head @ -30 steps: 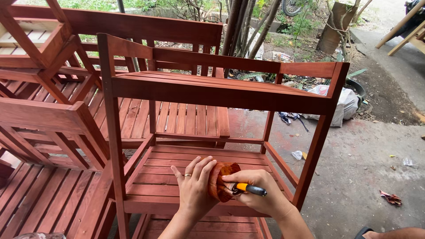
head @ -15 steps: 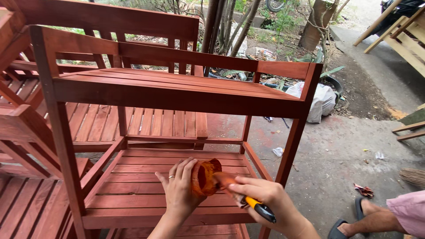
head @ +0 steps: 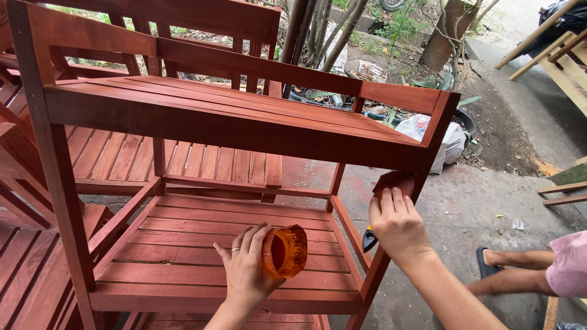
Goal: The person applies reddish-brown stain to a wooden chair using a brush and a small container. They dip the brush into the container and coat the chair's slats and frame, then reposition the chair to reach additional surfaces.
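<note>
A red-brown stained wooden shelf rack [head: 214, 116] stands in front of me, with a slatted lower shelf [head: 183, 244]. My left hand [head: 244, 272] holds a small orange, stain-smeared cup [head: 285, 250] tilted over that lower shelf's front edge. My right hand [head: 397, 225] grips a paintbrush. Its dark red head [head: 394, 181] presses against the rack's right front post [head: 431, 153] just under the top shelf, and its black and yellow handle end [head: 369, 239] pokes out below my palm.
More stained wooden racks [head: 36, 201] crowd the left and back. Another person's bare legs with a sandal [head: 507, 260] and a pink garment [head: 565, 269] are at the right on the concrete. A white sack [head: 449, 140] and unpainted wood frames [head: 550, 55] lie beyond.
My right hand has lifted the brush out of the cup and carried it up and right to the rack's front post. My left hand keeps the cup over the lower shelf.
</note>
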`<action>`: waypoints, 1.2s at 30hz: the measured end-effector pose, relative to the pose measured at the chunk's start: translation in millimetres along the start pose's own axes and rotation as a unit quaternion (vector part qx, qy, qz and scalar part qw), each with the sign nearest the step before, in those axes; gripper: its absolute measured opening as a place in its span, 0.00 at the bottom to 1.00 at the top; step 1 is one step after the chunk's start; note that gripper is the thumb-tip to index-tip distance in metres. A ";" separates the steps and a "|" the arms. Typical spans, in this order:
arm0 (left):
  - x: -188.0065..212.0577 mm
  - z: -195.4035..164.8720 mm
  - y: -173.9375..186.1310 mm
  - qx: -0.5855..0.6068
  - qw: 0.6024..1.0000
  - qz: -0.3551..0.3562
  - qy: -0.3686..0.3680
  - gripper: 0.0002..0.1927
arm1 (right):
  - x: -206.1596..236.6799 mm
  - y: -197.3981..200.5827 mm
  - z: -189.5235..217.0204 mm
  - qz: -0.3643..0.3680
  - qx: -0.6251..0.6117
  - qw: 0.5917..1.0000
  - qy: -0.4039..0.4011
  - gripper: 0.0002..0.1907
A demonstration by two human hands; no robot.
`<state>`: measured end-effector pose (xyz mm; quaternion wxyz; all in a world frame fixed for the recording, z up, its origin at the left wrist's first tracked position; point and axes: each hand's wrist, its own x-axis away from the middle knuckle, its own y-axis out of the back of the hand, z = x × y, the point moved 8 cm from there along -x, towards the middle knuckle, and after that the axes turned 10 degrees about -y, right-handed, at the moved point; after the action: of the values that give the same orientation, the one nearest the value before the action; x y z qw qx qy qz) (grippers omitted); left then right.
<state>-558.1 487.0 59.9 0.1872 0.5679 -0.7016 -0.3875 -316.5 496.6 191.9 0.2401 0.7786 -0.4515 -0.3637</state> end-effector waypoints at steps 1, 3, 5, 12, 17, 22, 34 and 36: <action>-0.1 0.9 -2.2 -0.004 1.000 0.013 0.007 0.64 | -1.4 -1.3 1.5 0.017 -0.002 1.000 -0.003 0.10; -0.9 -1.0 0.2 0.002 1.000 -0.005 -0.003 0.63 | -5.4 -3.0 3.2 0.049 -0.006 0.999 -0.009 0.09; -1.0 -2.7 0.8 0.006 1.000 -0.009 -0.007 0.63 | -10.5 10.1 8.0 -0.002 -0.025 1.000 0.018 0.12; -0.5 -3.8 8.2 0.021 0.999 -0.023 -0.012 0.61 | -13.1 8.0 -5.9 0.101 -0.001 0.994 -0.037 0.08; 2.2 -3.3 10.5 0.027 0.999 -0.029 -0.017 0.60 | 1.7 9.1 0.0 -0.032 -0.042 0.999 0.005 0.13; 6.5 0.7 12.0 0.026 0.999 -0.043 -0.023 0.60 | 65.3 -23.1 51.9 0.069 -0.034 0.997 0.021 0.18; 16.0 3.3 6.8 0.033 0.998 -0.051 -0.022 0.60 | 17.1 -27.9 -18.9 0.073 -0.126 0.989 -0.038 0.15; 18.7 2.6 3.7 0.037 0.998 -0.040 -0.018 0.61 | 29.8 -24.1 -6.2 0.029 -0.074 0.997 -0.014 0.16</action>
<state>-567.7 470.4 57.7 0.1377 0.5948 -0.6958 -0.3784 -289.2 482.3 168.4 0.3012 0.7400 -0.4492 -0.4000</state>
